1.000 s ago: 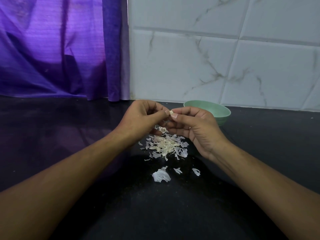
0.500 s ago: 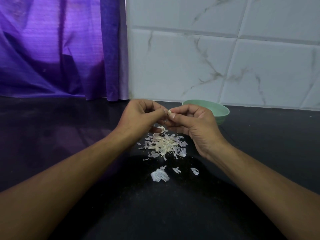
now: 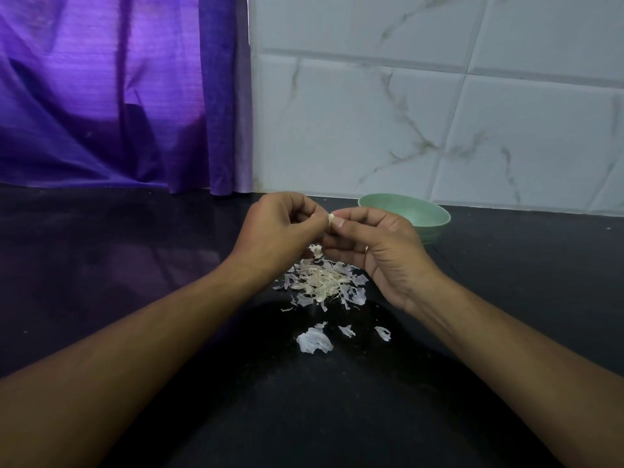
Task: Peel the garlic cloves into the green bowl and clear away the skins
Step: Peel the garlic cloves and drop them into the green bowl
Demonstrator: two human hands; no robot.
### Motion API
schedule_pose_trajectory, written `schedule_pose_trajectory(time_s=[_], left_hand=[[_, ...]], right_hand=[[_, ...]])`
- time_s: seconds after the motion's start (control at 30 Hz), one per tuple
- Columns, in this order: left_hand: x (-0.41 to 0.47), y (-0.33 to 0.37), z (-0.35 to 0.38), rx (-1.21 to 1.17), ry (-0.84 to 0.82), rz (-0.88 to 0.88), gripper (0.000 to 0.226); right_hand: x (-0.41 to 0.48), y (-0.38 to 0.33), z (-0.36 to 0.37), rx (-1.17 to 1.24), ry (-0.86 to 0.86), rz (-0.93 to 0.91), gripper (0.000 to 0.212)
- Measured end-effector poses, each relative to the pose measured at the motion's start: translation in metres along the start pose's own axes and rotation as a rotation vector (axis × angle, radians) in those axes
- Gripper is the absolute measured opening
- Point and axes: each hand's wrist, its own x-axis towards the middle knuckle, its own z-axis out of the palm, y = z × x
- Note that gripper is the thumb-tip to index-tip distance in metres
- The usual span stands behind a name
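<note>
My left hand [image 3: 280,231] and my right hand [image 3: 378,248] meet above the black counter, and both pinch one small pale garlic clove [image 3: 331,218] between their fingertips. Only the clove's tip shows. Right under the hands lies a heap of thin white garlic skins [image 3: 320,282]. A few bigger loose skins [image 3: 314,341] lie nearer to me. The green bowl [image 3: 415,214] stands behind my right hand by the wall, and its inside is hidden from here.
The black counter [image 3: 135,265] runs left and right. A purple curtain [image 3: 118,96] hangs at the back left, and a white marble-tiled wall [image 3: 439,113] closes the back right.
The hands hold almost the same pose as before, with only small finger shifts on the clove. The skin heap and bowl have not moved.
</note>
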Motion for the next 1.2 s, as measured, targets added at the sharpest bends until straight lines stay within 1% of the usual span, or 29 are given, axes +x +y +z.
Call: schedule_pose_trajectory(time_s=[0.07,0.17,0.27,0.37,0.5,0.6,0.77,0.9,1.03,1.2], left_hand=[[-0.001,0.001,0.000,0.018,-0.029,0.024,0.013],[0.000,0.001,0.000,0.008,-0.061,0.036,0.018],[0.001,0.000,-0.002,0.035,-0.053,0.045,0.019],[0.001,-0.001,-0.003,0.067,-0.042,0.053,0.013],[0.002,-0.002,-0.005,0.061,-0.041,0.040,0.012],[0.003,-0.002,-0.006,0.042,-0.049,0.043,0.014],[0.003,-0.001,-0.007,0.035,-0.059,0.071,0.017],[0.005,0.000,-0.009,-0.041,-0.104,0.018,0.013],[0.007,-0.004,-0.010,0.038,-0.135,0.052,0.007],[0.007,-0.007,-0.010,0.156,-0.114,0.114,0.008]], right_hand=[[0.001,-0.001,0.000,0.030,-0.011,0.027,0.028],[0.001,-0.004,-0.001,0.063,-0.029,0.051,0.024],[0.002,-0.004,-0.003,0.028,-0.037,0.037,0.021],[0.003,-0.004,-0.004,0.001,-0.025,0.028,0.020],[0.005,-0.002,-0.006,-0.012,-0.020,0.025,0.018],[0.005,-0.002,-0.007,-0.036,-0.024,0.010,0.017],[0.003,-0.003,-0.007,-0.152,-0.032,-0.070,0.017],[0.001,-0.005,-0.006,-0.174,-0.023,-0.087,0.018],[0.001,-0.006,-0.006,-0.186,-0.020,-0.095,0.014],[0.001,-0.003,-0.005,-0.227,-0.006,-0.130,0.007]])
